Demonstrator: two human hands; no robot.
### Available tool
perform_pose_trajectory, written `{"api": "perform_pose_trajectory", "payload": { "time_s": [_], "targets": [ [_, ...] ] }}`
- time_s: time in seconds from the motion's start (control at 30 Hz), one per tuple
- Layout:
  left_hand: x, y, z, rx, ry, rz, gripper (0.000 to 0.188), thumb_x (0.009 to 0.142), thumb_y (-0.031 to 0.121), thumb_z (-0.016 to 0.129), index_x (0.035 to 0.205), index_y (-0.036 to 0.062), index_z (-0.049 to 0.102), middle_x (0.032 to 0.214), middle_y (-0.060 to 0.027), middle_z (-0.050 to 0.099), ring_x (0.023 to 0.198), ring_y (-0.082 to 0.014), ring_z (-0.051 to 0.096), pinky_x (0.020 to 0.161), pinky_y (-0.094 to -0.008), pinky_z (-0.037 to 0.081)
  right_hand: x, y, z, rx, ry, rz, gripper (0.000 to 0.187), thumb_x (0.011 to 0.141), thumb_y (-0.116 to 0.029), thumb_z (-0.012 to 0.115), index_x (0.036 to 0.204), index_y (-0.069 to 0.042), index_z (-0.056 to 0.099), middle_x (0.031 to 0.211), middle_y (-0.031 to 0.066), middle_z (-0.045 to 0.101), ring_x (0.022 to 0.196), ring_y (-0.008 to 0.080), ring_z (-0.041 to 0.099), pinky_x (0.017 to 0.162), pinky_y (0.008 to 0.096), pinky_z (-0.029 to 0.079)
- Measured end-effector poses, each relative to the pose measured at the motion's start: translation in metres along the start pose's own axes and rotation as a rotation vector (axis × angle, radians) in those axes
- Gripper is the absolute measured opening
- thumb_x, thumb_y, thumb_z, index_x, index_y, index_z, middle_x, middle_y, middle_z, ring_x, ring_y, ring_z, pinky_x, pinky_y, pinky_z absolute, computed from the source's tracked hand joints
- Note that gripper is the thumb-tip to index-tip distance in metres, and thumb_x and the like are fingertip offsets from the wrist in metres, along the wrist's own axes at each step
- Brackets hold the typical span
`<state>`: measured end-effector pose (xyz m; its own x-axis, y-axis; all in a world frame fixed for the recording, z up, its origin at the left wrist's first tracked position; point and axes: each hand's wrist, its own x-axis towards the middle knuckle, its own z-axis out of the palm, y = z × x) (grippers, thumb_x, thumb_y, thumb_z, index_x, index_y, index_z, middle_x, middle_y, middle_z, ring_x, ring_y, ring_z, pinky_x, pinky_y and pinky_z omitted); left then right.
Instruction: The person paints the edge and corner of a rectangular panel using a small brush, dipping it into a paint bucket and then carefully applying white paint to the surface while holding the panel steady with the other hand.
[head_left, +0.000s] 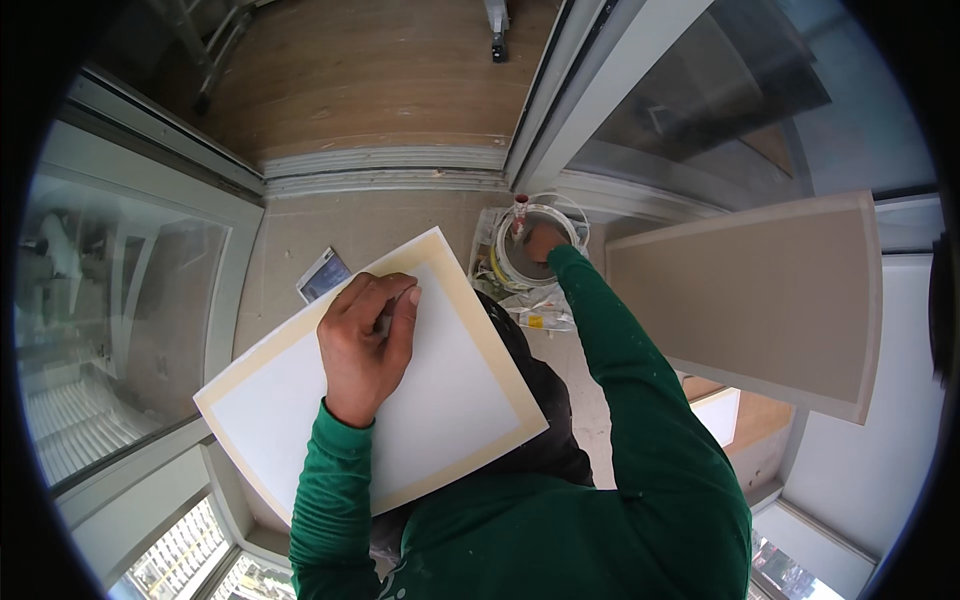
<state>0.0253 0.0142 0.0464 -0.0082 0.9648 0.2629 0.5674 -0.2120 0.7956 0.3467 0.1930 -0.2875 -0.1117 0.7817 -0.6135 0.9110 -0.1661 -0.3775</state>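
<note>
Green sleeves (335,462) framed a white board (445,360), bordered in pale yellow, which lay askew over dark trousers (545,400) at the lap. Its long axis ran from near left to far right, and one corner pointed away from the body, toward the door track. Of the two hands, the left hand (368,335) was the nearer to the board, set over its farther half; the fingers were curled and the thumb lay close to their tips, though whether anything was pinched there could not be told. Beyond the board's far corner and to its right stood a bucket (499,256), mouth upward. The right hand (545,243) was far the nearer to it, reaching in over the rim from an extended arm; its fingers were hidden, so neither their opening nor any hold could be told. A red handle (520,208) rose at the rim, and crumpled sheeting (543,312) lay beneath. Left of these, past the board, rested a flat blue-and-white object (323,275). Farthest lay the door track (385,170) and wood floor (380,90).
</note>
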Motion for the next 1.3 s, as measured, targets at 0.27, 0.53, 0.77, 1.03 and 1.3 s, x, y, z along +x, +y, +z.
{"api": "perform_pose_trajectory", "payload": {
  "time_s": [0.27,0.53,0.77,1.03,1.3],
  "targets": [
    [0.0,-0.009,0.005,0.039,0.058,0.056,0.007,0.094,-0.001,0.077,0.101,-0.0001,0.076,0.087,-0.0086,0.073,0.062,-0.0164,0.064,0.056,-0.0288,0.048,-0.08,0.002,-0.042,0.184,0.356,-0.318,0.021,0.093,-0.019,0.072,0.094,0.0,0.082,0.085,0.0151,0.079,0.083,0.0237,0.08,0.078,0.0375,0.063],
    [-0.002,-0.005,0.004,0.044,0.046,0.065,0.006,0.095,0.0,0.077,0.101,0.0003,0.076,0.087,-0.0075,0.072,0.062,-0.0151,0.064,0.055,-0.0282,0.047,-0.162,0.032,-0.046,0.604,0.392,-0.294,0.02,0.087,-0.017,0.08,0.102,-0.004,0.081,0.089,0.0109,0.079,0.08,0.0186,0.076,0.078,0.0331,0.06],
    [-0.005,0.006,-0.001,0.036,-0.006,0.01,0.008,0.101,0.002,0.075,0.107,-0.0028,0.075,0.087,-0.006,0.065,0.074,-0.0118,0.059,0.068,-0.026,0.049,-0.195,0.046,-0.024,0.414,0.487,-0.383,0.019,0.087,-0.018,0.08,0.101,-0.006,0.082,0.086,0.0127,0.079,0.078,0.0216,0.077,0.078,0.0348,0.061],
    [-0.007,0.006,0.0,0.005,0.027,0.029,0.007,0.1,0.001,0.074,0.105,-0.0034,0.075,0.089,-0.0054,0.067,0.07,-0.0102,0.058,0.063,-0.0244,0.047,-0.195,0.06,-0.014,0.657,0.463,-0.317,0.018,0.094,-0.01,0.076,0.11,-0.003,0.077,0.092,0.0103,0.08,0.08,0.0169,0.075,0.075,0.0327,0.06],
    [-0.012,0.019,-0.009,0.09,0.042,0.083,0.006,0.098,0.0,0.075,0.103,-0.0013,0.076,0.085,-0.007,0.066,0.065,-0.0134,0.057,0.061,-0.0273,0.046,-0.256,0.01,-0.061,1.262,0.328,-0.344,0.018,0.1,-0.002,0.069,0.117,-0.001,0.074,0.101,0.0085,0.078,0.079,0.0141,0.07,0.063,0.0282,0.053]
  ]
}}
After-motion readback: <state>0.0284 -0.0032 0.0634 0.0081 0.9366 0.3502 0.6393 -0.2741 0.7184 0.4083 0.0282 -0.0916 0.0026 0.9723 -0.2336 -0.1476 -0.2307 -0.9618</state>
